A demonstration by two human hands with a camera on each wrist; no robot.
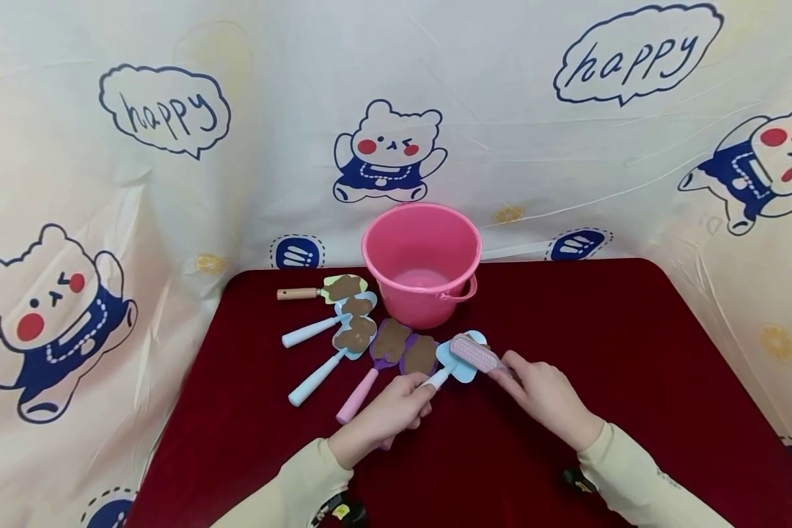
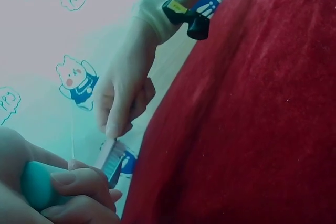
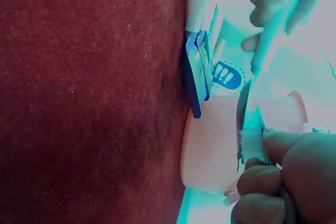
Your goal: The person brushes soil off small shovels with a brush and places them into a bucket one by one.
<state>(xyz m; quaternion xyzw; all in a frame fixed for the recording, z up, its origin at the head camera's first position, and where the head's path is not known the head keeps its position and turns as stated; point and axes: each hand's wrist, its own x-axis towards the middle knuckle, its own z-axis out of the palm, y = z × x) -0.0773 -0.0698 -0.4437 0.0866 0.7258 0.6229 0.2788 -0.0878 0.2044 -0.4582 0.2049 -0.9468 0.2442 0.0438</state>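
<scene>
**Pink brush [image 1: 475,353] meets the blade of a pale blue trowel [image 1: 460,369]**

Head view: the left hand [image 1: 391,405], at eight o'clock from the blade, has its fingers wrapped round the trowel's white-blue handle. The right hand [image 1: 546,390], between three and four o'clock from it, pinches the brush by its narrow end, and the brush head lies across the blade, hiding part of it. The upright pink bucket [image 1: 414,302] stands at eleven o'clock on the red cloth [image 1: 554,315]. Toward nine o'clock lie two purple-bladed trowels [image 1: 392,342]; farther out, between nine and ten, two blue trowels [image 1: 355,339]; at ten, a wooden-handled trowel [image 1: 345,288] with a green blade. All five carry a brown mass on their blades.

Left wrist view: the left hand, toward eight o'clock, is curled snugly about the handle, whose rounded end shows. The right hand, at nine o'clock, grips the brush, which points down between six and seven. A black device [image 2: 189,20] sits on that wrist.

Right wrist view: the left hand's grip on the handle appears near two o'clock, the right hand's on the brush at four, bristles right against the blade (this view is turned, so the bucket seems tipped sideways).
</scene>
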